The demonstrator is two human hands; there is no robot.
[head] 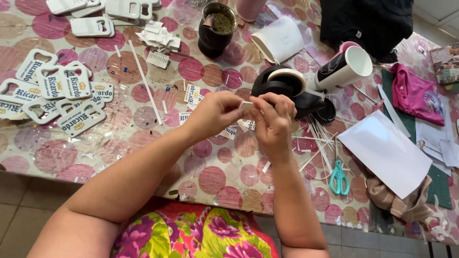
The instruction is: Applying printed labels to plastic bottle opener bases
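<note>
Both hands pinch one small white paper label.
Left hand (pixel 215 113) and right hand (pixel 273 119) grip small white paper label (pixel 246 104); it could crease or stick askew.

Your fingertips (pixel 260 106) cover most of the small white piece (pixel 246 104), so you can't tell its shape. Behind it, the black tape dispenser (pixel 275 86) is half hidden. Far beyond the dispenser, white plastic openers (pixel 122 8) run off the top edge.
</note>
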